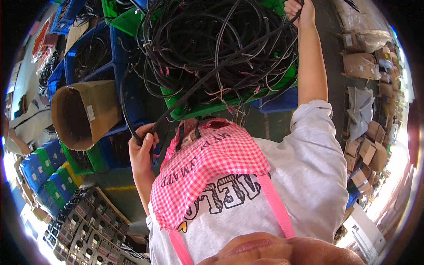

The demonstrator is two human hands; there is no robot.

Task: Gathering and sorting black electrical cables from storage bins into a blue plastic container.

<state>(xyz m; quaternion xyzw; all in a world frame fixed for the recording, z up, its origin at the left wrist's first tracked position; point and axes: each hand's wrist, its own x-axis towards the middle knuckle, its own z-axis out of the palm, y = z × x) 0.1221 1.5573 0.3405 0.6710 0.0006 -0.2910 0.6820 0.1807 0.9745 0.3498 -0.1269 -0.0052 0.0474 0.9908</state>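
A big tangle of black cables (207, 48) fills a green crate (177, 114) in front of me and spills over its rim. Down at the left, beside my apron, my left hand (143, 148) is closed round a thick black cable (187, 93). This cable slants up across the pile toward my right hand (301, 13), raised at the far right corner of the crate. The fingers of that hand are wrapped round black cable too. Some reddish tags or wire ends (221, 92) show among the coils.
An open cardboard box (88, 115) stands left of the crate, near blue crates (115, 53) that hold more cables. Cardboard boxes (361, 65) line the right side. Stacked blue and green bins (46, 170) and rows of dark equipment (88, 232) are at the lower left.
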